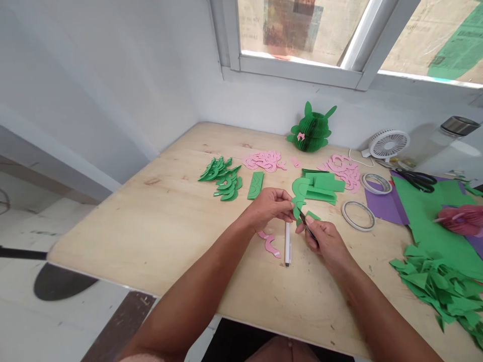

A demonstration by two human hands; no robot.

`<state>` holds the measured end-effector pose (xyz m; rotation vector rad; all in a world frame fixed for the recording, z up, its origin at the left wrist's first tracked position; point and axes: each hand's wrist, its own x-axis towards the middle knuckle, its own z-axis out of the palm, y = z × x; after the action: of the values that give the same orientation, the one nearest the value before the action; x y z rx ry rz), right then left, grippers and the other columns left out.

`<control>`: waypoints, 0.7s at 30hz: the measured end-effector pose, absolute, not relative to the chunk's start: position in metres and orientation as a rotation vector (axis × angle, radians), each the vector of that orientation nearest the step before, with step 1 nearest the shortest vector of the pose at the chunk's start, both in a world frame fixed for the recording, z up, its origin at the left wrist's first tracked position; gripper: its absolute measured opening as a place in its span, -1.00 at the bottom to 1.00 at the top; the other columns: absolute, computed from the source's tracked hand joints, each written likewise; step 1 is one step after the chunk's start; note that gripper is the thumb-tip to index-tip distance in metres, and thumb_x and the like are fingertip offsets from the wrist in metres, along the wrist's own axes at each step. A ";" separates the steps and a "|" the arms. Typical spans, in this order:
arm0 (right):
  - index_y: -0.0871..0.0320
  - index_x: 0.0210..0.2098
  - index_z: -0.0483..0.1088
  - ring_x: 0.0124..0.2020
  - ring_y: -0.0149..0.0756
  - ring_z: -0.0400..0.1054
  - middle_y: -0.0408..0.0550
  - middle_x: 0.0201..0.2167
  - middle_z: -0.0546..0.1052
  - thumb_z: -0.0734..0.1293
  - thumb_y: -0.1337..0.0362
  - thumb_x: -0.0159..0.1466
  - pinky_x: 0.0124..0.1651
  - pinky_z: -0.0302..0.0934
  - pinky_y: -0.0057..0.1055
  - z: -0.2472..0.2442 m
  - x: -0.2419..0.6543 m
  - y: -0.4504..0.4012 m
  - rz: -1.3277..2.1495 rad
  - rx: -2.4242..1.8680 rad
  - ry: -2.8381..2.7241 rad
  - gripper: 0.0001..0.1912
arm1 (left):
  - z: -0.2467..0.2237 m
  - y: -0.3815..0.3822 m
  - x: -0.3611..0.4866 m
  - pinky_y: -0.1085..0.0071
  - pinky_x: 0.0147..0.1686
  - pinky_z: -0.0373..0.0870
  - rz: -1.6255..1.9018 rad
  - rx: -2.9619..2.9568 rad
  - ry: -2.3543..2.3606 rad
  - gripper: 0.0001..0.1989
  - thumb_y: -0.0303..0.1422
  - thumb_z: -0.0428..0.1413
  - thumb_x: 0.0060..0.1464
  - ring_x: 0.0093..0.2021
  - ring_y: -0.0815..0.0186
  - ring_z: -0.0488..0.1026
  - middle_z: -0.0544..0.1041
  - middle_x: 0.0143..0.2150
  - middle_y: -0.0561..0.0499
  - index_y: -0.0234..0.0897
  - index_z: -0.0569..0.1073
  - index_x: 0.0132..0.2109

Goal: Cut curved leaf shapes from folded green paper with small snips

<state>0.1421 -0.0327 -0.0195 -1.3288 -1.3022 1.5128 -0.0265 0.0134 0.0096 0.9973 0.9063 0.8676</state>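
Note:
My left hand (272, 205) pinches a piece of green paper (300, 189) with a curved outline drawn on it. In my right hand (325, 234) is a pair of scissors (307, 224), its blades at the lower part of that paper. A small green offcut (313, 216) shows beside the blades. Below my hands a white pen (288, 244) lies on the table, with a curved pink paper piece (270, 245) to its left. Folded green paper strips (320, 186) lie just beyond the held piece, and a green rectangle with drawn curves (255, 185) is beyond my left hand.
Cut green shapes (222, 176) and pink shapes (264, 161) lie in piles. A green honeycomb paper figure (311, 128) stands by the wall. To the right are tape rolls (358, 215), black scissors (417, 179), a small fan (388, 144), green sheets (430, 216) and green scraps (437, 281).

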 end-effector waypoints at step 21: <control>0.24 -0.48 0.38 -0.73 -0.53 -0.16 -0.30 -0.80 0.10 0.22 -0.01 0.21 -0.63 -0.29 -0.47 -0.019 0.143 -0.033 1.501 -1.344 -1.319 -0.58 | 0.009 0.014 -0.027 0.43 -0.40 0.44 0.868 0.999 0.902 -0.92 -0.48 0.15 -0.14 -0.54 0.42 0.45 0.47 -0.58 0.03 -0.38 0.37 -0.45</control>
<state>0.1427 -0.0327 -0.0188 -1.3438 -1.3193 1.5007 -0.0265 0.0139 0.0090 0.9990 0.9015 0.8675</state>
